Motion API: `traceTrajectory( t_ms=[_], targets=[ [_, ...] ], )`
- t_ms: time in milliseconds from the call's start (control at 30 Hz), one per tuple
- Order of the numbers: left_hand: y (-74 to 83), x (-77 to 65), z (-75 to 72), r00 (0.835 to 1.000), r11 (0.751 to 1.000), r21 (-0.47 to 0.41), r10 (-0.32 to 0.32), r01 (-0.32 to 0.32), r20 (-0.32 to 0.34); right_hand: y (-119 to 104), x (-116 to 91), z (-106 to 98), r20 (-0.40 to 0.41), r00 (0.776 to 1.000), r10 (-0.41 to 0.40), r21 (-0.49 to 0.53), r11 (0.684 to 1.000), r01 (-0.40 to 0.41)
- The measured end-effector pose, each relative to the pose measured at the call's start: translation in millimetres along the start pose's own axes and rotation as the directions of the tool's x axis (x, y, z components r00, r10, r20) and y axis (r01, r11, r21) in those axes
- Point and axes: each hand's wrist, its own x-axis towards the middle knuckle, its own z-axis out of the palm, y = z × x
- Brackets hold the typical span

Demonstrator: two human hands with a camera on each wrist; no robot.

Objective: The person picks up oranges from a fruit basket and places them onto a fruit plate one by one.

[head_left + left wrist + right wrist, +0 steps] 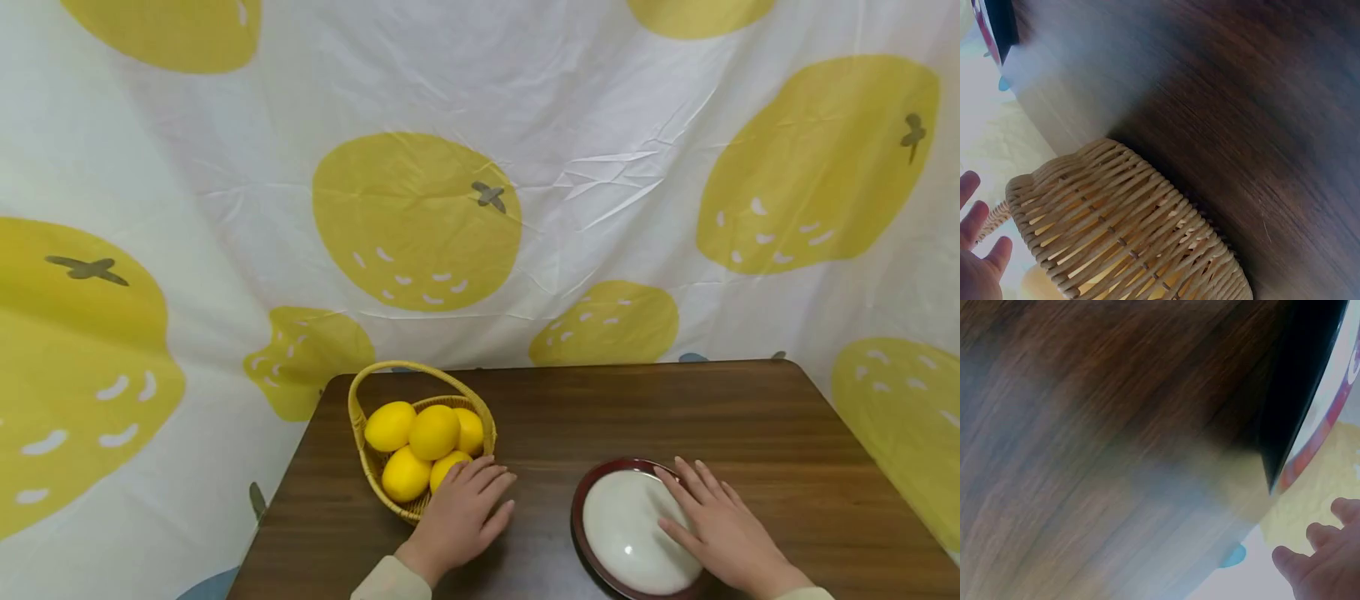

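Note:
A yellow wicker basket [362, 467] with a tall arched handle stands on the left of the table, holding several lemons [434, 432]. My left hand [463, 518] hovers at its near right rim, fingers extended, partly hiding one lemon. In the left wrist view the woven side of the basket [1122, 219] fills the lower part, and a few fingers [999, 255] show at the edge. To the right lies a round plate [637, 525], white with a dark red rim. Over its right side my right hand [723, 533] is spread, fingers straight; whether it touches the plate I cannot tell.
The dark wooden table [600, 412] carries both the basket and the plate. Behind and beside it hangs a white cloth [600, 108] printed with large yellow lemons, close to the table's back edge.

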Motion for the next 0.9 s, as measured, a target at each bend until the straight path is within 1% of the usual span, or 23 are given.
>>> traceTrajectory(
  t_ms=[67, 100, 333, 500, 567, 700, 800, 900],
  targets=[
    [-1.2, -0.5, -0.2, 0.999, 1.000, 0.013, 0.018, -0.018, -0.040, 2, -1, 0, 0.005, 1.000, 0.008, 0.006, 1.000, -0.008],
    [-1.8, -0.6, -0.6, 0.999, 1.000, 0.016, 0.020, -0.020, -0.049, 3, -1, 0, 0.009, 1.000, 0.012, 0.009, 1.000, -0.012],
    [-5.0, 0.1, -2.2, 0.995, 1.000, 0.008, 0.004, -0.003, -0.097, 9, -3, 1, 0.007, 0.999, 0.034, 0.025, 0.999, -0.035],
    [-7.0, 0.5, -2.1, 0.991, 1.000, 0.010, 0.012, -0.010, -0.135, 12, -5, 2, -0.011, 0.998, 0.056, 0.022, 0.998, -0.055],
    [-7.9, 0.4, -1.8, 0.990, 1.000, 0.018, 0.015, -0.013, -0.141, 13, -4, 2, 0.009, 0.997, 0.081, 0.030, 0.996, -0.081],
    [-9.3, 0.1, -2.2, 0.989, 0.999, 0.029, 0.019, -0.015, -0.146, 17, -1, 3, 0.090, 0.985, 0.150, 0.058, 0.986, -0.156],
    [-10.5, 0.0, -3.5, 0.988, 0.999, 0.030, 0.022, -0.018, -0.154, 21, 1, 4, 0.137, 0.971, 0.199, 0.108, 0.971, -0.214],
    [-11.9, 0.1, -5.4, 0.987, 0.999, 0.029, 0.021, -0.016, -0.161, 24, 2, 5, 0.162, 0.959, 0.231, 0.181, 0.949, -0.259]
  ],
)
